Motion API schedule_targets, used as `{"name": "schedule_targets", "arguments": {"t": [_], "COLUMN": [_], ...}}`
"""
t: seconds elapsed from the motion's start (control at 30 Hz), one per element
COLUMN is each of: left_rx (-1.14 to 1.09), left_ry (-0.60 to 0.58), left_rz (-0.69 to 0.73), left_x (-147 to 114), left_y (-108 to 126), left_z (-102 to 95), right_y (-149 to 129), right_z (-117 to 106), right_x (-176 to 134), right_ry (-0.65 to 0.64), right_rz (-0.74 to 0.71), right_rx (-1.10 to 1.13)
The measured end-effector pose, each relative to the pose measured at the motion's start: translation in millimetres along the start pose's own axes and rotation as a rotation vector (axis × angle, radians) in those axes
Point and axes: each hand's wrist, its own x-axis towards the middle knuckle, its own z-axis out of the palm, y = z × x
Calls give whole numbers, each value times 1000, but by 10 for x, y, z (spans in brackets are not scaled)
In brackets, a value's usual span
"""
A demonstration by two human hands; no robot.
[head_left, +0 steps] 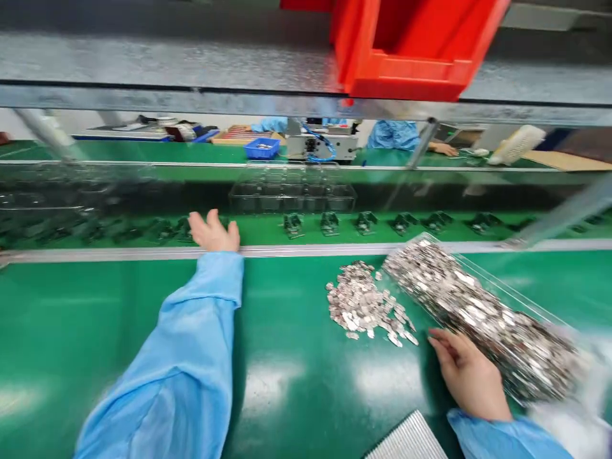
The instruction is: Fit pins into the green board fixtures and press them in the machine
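My left hand (216, 233) reaches over the metal rail at the back of the bench, fingers spread and nothing in them. Beside its fingertips stands one of several small dark parts (183, 229) in a row on the green strip. My right hand (473, 376) is near the bench top, thumb and forefinger pinched together; whether a piece is between them I cannot make out. Just left of it lies a loose pile of small flat silvery metal pieces (361, 299). Close behind it, a clear tray (514, 290) is heaped with the same kind of pieces.
Overhead, a red bin (406, 80) sits on a grey shelf (167, 57). A ridged light-grey block (408, 440) lies at the front edge. Clear plastic trays (291, 191) stand behind the strip. Beyond are a blue bin (262, 148), a machine (320, 141) and co-workers' blue sleeves (392, 134).
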Motion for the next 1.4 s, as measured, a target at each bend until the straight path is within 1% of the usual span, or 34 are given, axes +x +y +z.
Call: {"name": "schedule_targets", "arguments": {"t": [0.07, 0.13, 0.2, 0.23, 0.27, 0.33, 0.4, 0.47, 0.53, 0.6, 0.67, 0.7, 0.77, 0.83, 0.87, 0.9, 0.93, 1.0, 1.07, 1.1, 1.13, 1.17, 1.2, 1.3, 1.37, 1.4], "left_rx": [8, -13, -74, -126, -185, -296, -322, -287, -238, -241, -310, -357, -426, -434, -421, -408, -409, -475, -627, -720, -812, -898, -974, -1086, -1099, -1102], "left_ry": [-24, -37, -59, -73, -94, -158, -250, -323, -372, -443, -569, -661, -887, -1104, -1178, -1218, -1224, -1166, -1062, -1023, -1014, -1038, -1100, -1413, -1589, -1648], "left_rz": [-102, -129, -88, -47, 6, 136, 289, 446, 548, 600, 668, 713, 805, 844, 841, 829, 816, 807, 781, 738, 673, 593, 506, 272, 161, 121], "left_x": [109, 137, 20, -98, -251, -628, -1036, -1396, -1660, -1812, -1862, -1855, -1807, -1754, -1739, -1739, -1756, -1845, -2011, -2121, -2244, -2376, -2509, -2861, -3020, -3074], "left_y": [-124, -112, -1, 69, 138, 253, 326, 365, 377, 361, 314, 282, 218, 183, 187, 207, 245, 377, 576, 693, 815, 936, 1050, 1303, 1378, 1392], "left_z": [8, 100, 115, 63, -27, -285, -586, -881, -1143, -1355, -1503, -1550, -1585, -1557, -1531, -1505, -1487, -1490, -1555, -1607, -1668, -1734, -1800, -1966, -2021, -2033], "right_y": [-137, -271, -397, -457, -513, -614, -709, -812, -915, -990, -1017, -1013, -988, -979, -992, -1017, -1055, -1154, -1255, -1296, -1329, -1351, -1363, -1362, -1357, -1358], "right_z": [-176, -371, -565, -654, -733, -848, -903, -913, -910, -918, -945, -964, -998, -1008, -1000, -983, -958, -899, -844, -823, -808, -798, -792, -784, -772, -762], "right_x": [-115, -239, -399, -493, -589, -765, -891, -966, -1015, -1068, -1146, -1196, -1314, -1439, -1496, -1545, -1586, -1642, -1669, -1675, -1678, -1682, -1687, -1724, -1761, -1780], "right_ry": [-10, 3, 41, 60, 73, 70, 26, -32, -69, -62, -30, -19, -32, -78, -104, -125, -138, -139, -102, -74, -45, -15, 13, 70, 89, 94], "right_rz": [47, 128, 250, 312, 363, 423, 431, 412, 381, 360, 376, 397, 448, 481, 492, 498, 503, 513, 498, 481, 463, 447, 436, 447, 455, 457], "right_rx": [65, 179, 324, 396, 465, 576, 652, 685, 672, 644, 616, 608, 612, 660, 698, 740, 780, 843, 878, 884, 889, 893, 897, 873, 839, 827]}}
